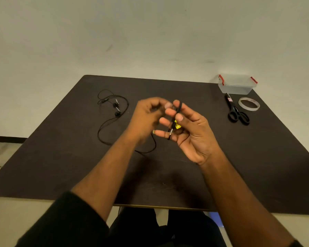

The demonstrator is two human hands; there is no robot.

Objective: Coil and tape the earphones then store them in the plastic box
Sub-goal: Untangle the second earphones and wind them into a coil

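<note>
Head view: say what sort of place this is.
Probably a plain room set up for a tabletop task, not a home or workshop. A bare dark table stands against an unadorned pale wall, holding only earphones, scissors, a tape roll and a plastic box.

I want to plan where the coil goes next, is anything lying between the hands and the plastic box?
Yes. The scissors and the tape roll lie just in front of the plastic box, between it and the right hand. The box's lid looks closed.
</note>
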